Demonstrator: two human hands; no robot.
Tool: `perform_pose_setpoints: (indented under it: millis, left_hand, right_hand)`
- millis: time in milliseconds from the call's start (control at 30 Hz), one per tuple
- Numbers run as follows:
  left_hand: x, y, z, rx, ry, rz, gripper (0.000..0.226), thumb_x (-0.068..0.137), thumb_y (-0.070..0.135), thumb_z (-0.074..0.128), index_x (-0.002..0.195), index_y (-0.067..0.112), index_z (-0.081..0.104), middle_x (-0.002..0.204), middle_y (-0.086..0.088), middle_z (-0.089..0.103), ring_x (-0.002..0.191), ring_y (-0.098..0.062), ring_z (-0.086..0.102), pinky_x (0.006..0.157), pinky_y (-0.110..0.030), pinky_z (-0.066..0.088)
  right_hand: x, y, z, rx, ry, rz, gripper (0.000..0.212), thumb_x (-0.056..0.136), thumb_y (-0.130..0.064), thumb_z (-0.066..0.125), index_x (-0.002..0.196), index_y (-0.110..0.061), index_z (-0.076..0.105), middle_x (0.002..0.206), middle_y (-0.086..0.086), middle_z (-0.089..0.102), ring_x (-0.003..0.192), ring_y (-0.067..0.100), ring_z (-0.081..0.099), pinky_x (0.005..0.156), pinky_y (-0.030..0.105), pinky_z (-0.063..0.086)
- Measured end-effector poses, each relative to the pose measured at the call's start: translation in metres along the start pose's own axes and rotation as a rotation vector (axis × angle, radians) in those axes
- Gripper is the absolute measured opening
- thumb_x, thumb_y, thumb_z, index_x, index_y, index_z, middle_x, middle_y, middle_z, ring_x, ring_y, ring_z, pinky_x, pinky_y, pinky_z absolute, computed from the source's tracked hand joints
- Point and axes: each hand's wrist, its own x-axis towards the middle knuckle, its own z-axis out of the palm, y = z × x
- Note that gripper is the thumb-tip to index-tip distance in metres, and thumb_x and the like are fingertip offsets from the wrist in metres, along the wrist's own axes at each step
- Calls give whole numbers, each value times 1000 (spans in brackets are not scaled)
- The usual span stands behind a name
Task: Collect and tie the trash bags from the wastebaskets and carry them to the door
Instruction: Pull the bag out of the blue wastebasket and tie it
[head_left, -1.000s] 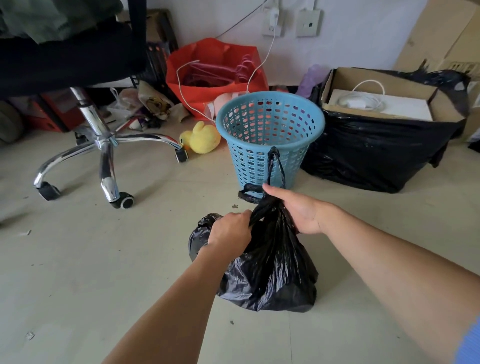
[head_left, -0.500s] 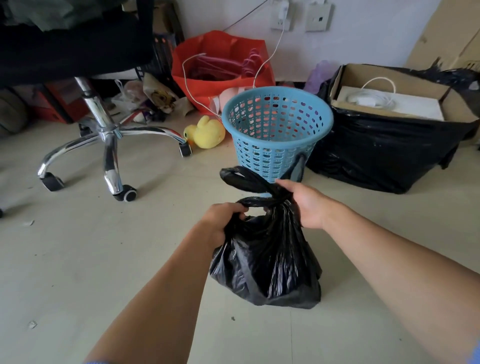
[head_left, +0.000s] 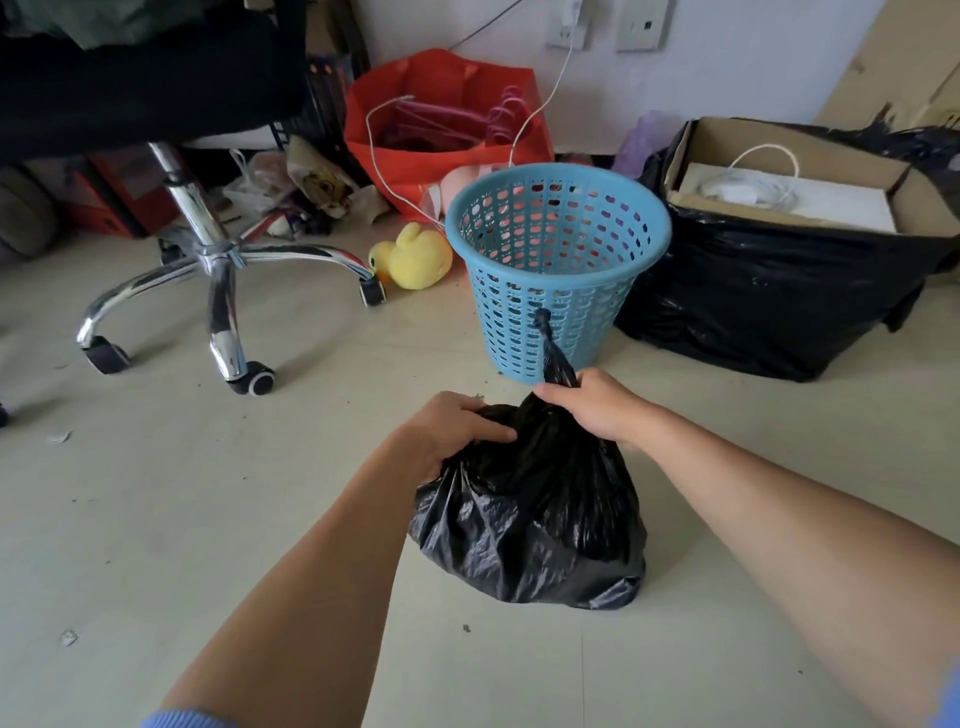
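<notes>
head | black trash bag (head_left: 535, 525) sits on the floor (head_left: 208, 519), just in front of the blue wastebasket (head_left: 556, 270) | left hand (head_left: 447, 431) clutches its gathered top | right hand (head_left: 597, 408) grips its twisted upright tail | yellow duck toy (head_left: 415, 257) beside the wastebasket

Pictured: one small trash bag (head_left: 530, 519), one blue wastebasket (head_left: 597, 312), one toy duck (head_left: 418, 254), one office chair (head_left: 218, 254), one red bag (head_left: 441, 161), one cardboard box (head_left: 769, 148), one large black sack (head_left: 753, 301), two wall plates (head_left: 561, 36). Two hands: left hand (head_left: 447, 431), right hand (head_left: 597, 405).
</notes>
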Motion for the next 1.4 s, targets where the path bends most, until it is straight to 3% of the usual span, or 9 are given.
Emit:
perform_pose_setpoints:
  millis: [233,433,800,900,1000,1100,1200,1333,1400]
  left_hand:
    - [13,-6,16,364,456,111,19,84,10,51,66,15,56,57,-2,52,59,-26,51,55,-27,40]
    - [8,5,1,-433,238,-51,13,80,-6,57,88,-2,67,80,-21,69,68,-33,65,71,-44,60]
    - [1,20,-5,-932,135,30,12,85,1,59,92,11,60,78,-5,51,67,-20,53,65,-37,54]
    - [4,12,-6,-639,463,76,24,76,-10,57,89,11,60,81,-12,57,57,-22,53,49,-27,51]
    - [4,-3,-11,-172,929,114,12,74,4,62,78,16,61,79,-11,66,61,-27,59,60,-32,53]
    - [5,-13,-20,-201,1094,121,10,82,12,59,88,16,66,81,-9,67,72,-29,64,68,-30,52]
    - [11,-9,-25,-576,999,45,14,89,12,55,91,7,67,78,-9,69,72,-26,63,72,-35,56]
    - [7,16,-24,-1200,472,3,18,102,11,31,94,4,46,85,-11,63,81,-28,64,84,-50,50]
    - [3,23,-19,-1263,426,59,20,102,10,27,87,6,40,67,-8,49,57,-23,53,68,-44,51]
  right_hand:
    - [0,2,13,218,-4,80,46,93,-33,63,136,-18,57,131,-3,61,119,18,57,109,37,41]
    - [-2,4,12,298,1,133,44,91,-36,66,131,-20,60,124,-1,66,115,21,61,107,41,45]
    - [-9,0,5,519,113,269,42,90,-53,59,118,-22,67,114,6,72,107,24,66,102,42,49]
    - [-8,-2,1,534,259,285,40,96,-47,49,100,-18,76,103,8,73,92,26,68,85,37,56]
    - [-6,0,-1,533,423,252,44,100,-38,43,85,-14,75,89,10,72,72,26,64,60,27,48]
    - [-6,1,-1,548,527,225,45,100,-36,42,72,-15,70,85,8,72,69,25,65,59,28,43]
    - [-5,-2,1,738,536,259,47,100,-37,41,76,-10,72,86,14,75,75,28,65,71,32,52]
    - [-7,-16,-3,1027,559,263,47,103,-34,38,78,-3,64,75,15,75,77,31,71,84,40,58]
    - [-9,-23,-7,1166,579,263,42,104,-30,37,74,-5,52,64,16,71,64,29,69,78,40,59]
